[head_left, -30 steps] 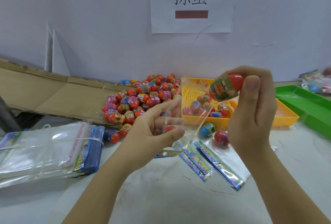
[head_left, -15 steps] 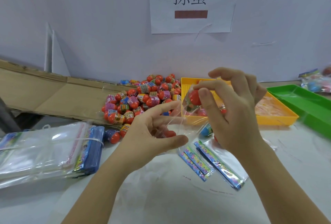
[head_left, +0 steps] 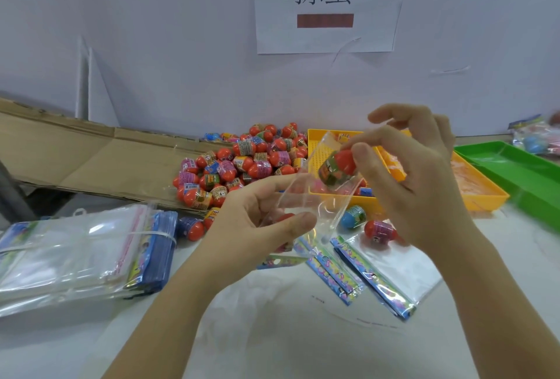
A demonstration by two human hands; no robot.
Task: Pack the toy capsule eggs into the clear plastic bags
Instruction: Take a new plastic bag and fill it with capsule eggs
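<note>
My left hand (head_left: 260, 215) holds a clear plastic bag (head_left: 306, 199) by its mouth, thumb on the near side, with a red egg inside near the palm. My right hand (head_left: 415, 172) pinches a red toy capsule egg (head_left: 338, 168) with a green label between thumb and forefinger, at the bag's open mouth. A heap of red capsule eggs (head_left: 239, 166) lies on the table behind my left hand. Two loose eggs, one blue (head_left: 353, 216) and one red (head_left: 378, 230), lie under my right hand.
A banded stack of clear bags (head_left: 81, 248) lies at the left. More bags with blue headers (head_left: 372, 275) lie in front. A yellow tray (head_left: 472, 193) and a green tray (head_left: 521, 172) stand at the right. Flattened cardboard (head_left: 75, 151) leans at the back left.
My right hand came down from above with the red egg and now tilts it into the bag's mouth. My left hand has kept the bag in place.
</note>
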